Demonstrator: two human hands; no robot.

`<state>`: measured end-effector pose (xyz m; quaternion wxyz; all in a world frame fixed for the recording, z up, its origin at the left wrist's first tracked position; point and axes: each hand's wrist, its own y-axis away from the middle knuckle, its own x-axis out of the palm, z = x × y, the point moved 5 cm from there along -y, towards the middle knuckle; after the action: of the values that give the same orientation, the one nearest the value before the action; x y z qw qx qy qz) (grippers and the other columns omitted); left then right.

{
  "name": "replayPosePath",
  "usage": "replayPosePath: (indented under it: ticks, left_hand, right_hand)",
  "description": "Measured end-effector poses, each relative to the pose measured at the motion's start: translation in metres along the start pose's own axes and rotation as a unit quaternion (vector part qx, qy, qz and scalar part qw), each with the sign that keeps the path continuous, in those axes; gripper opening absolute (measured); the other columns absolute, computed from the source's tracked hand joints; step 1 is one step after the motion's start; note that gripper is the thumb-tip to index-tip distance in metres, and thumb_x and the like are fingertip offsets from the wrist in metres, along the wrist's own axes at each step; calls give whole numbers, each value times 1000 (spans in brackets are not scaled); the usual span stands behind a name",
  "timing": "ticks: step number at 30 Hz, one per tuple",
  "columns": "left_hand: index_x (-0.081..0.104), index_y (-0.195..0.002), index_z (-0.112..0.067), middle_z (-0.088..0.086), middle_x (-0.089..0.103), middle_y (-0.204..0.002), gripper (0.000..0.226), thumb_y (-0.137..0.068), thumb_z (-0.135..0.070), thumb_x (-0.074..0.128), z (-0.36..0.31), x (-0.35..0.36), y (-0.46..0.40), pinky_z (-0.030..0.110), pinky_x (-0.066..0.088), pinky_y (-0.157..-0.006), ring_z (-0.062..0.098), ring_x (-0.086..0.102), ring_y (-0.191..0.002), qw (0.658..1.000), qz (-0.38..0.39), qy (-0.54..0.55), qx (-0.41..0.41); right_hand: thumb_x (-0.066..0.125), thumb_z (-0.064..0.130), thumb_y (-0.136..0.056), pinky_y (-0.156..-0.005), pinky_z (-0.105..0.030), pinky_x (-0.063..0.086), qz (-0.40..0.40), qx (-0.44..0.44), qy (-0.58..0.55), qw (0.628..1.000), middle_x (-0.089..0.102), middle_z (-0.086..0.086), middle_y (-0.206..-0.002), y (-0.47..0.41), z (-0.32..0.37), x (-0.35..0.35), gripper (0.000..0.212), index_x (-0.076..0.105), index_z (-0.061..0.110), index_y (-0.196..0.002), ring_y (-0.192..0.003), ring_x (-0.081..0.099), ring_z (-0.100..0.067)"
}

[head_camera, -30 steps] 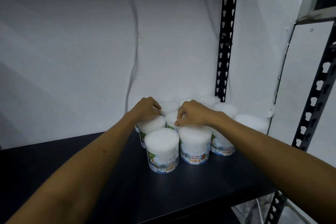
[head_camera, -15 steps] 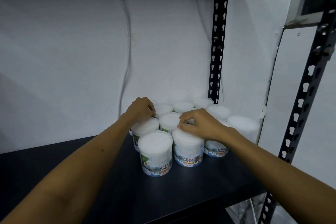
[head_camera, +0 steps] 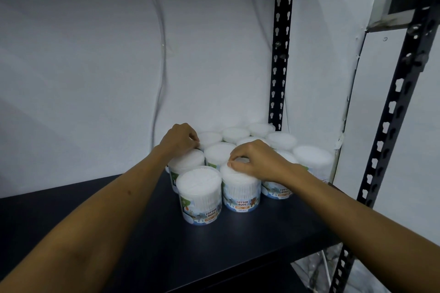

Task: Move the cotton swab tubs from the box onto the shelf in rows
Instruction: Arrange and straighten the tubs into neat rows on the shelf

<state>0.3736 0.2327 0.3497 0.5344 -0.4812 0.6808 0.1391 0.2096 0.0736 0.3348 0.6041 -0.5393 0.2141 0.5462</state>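
Head view of a dark shelf [head_camera: 166, 240] carrying a cluster of cotton swab tubs [head_camera: 219, 152], all upright with white tops, packed touching one another toward the shelf's right rear corner against a pale wall [head_camera: 95, 66]. The box is outside the view.

Left hand [head_camera: 178, 138]: reaches in from the lower left and sits over the left side of the cluster, fingers curled, fingertips pinched at the rim where a left-row tub [head_camera: 188, 162] meets the tub behind it; which of the 2 it grips cannot be told.

Right hand [head_camera: 254, 159]: reaches in from the lower right, fingers curled down on the top of a front-row tub [head_camera: 240, 190] printed "COTTON BUDS", thumb and fingertips pinching at its lid edge.

Foremost tub [head_camera: 198, 195]: stands just left of the one under the right hand, touching it, slightly nearer the shelf's front edge, and untouched by either hand. A third labelled tub [head_camera: 277, 191] shows partly beneath the right wrist.

2 perforated black uprights frame the shelf: a rear upright [head_camera: 281, 43] behind the cluster and a front upright [head_camera: 392, 114] at the right. A thin cable [head_camera: 162, 54] runs down the wall.
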Motion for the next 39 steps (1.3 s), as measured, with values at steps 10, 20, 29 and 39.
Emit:
replayPosePath:
  ticks: [10,20,29,39]
  left_hand:
    - [72,-91,-17,0,67,-97,16,-81,-9,63,-9,0,-14,22,45,-68,17,61,-86,1000,4,8,-2]
    - [62,-125,-23,-1,56,-133,34,-91,-29,57,-66,46,-43,31,42,-98,19,52,-119,994,74,-9,81]
    - [71,-109,-12,1,66,-120,28,-91,-9,50,-74,58,-47,27,44,-95,19,58,-112,992,61,-19,106]
    - [66,-107,-23,-1,61,-119,25,-88,-18,50,-78,64,-61,41,49,-93,21,59,-104,993,69,-37,87]
  right_hand:
    - [60,30,-91,-92,-29,47,-47,67,0,997,70,5,-114,5,-26,-29,23,71,21,-109,-103,62,-11]
    - [55,34,-93,-92,-33,48,0,149,43,988,70,2,-115,14,-70,-32,28,71,20,-111,-103,62,-16]
    - [52,34,-93,-84,-35,50,-7,135,29,990,72,5,-108,15,-73,-29,27,73,24,-106,-92,63,-15]
    - [55,22,-94,-99,-19,35,-51,159,-4,986,62,1,-128,21,-83,-58,29,66,17,-120,-119,55,-15]
